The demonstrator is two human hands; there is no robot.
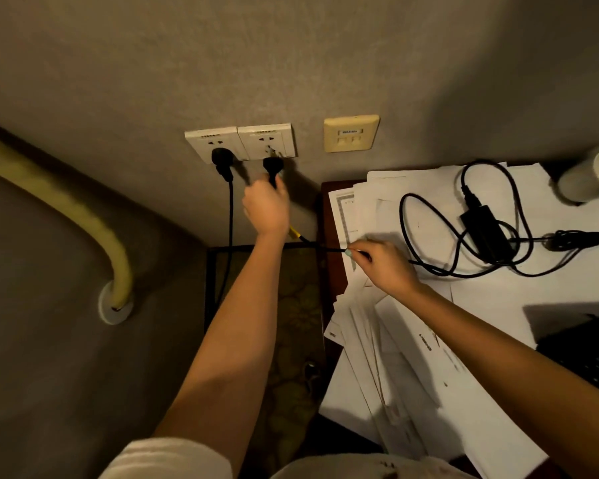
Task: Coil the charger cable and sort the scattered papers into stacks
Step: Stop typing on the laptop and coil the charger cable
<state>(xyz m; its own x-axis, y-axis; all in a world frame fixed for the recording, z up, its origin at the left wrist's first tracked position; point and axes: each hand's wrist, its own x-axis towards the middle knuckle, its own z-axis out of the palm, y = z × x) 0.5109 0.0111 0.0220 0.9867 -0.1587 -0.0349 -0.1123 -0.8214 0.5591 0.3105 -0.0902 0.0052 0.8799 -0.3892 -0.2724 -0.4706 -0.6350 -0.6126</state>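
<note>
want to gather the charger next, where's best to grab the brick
Grip the brick across its two long sides, coming straight down from above. It lies flat on the papers, a cord enters its far end, and loops of cable lie around it. A low sideways reach would likely snag those loops.

There is one camera, and it sits on the person's head. It looks forward and down from up high. The wall [291,63] fills the top of the frame, with the sockets [256,138] in the upper middle. The wide lens also takes in the floor [49,340] on the left and the counter [332,271] on the right. Both arms come in from the bottom edge. The left hand [267,207] holds the plug [273,167] in the middle. The right hand [386,266] pinches the cable [402,219] just right of it. Everything is close, within arm's reach.
</note>
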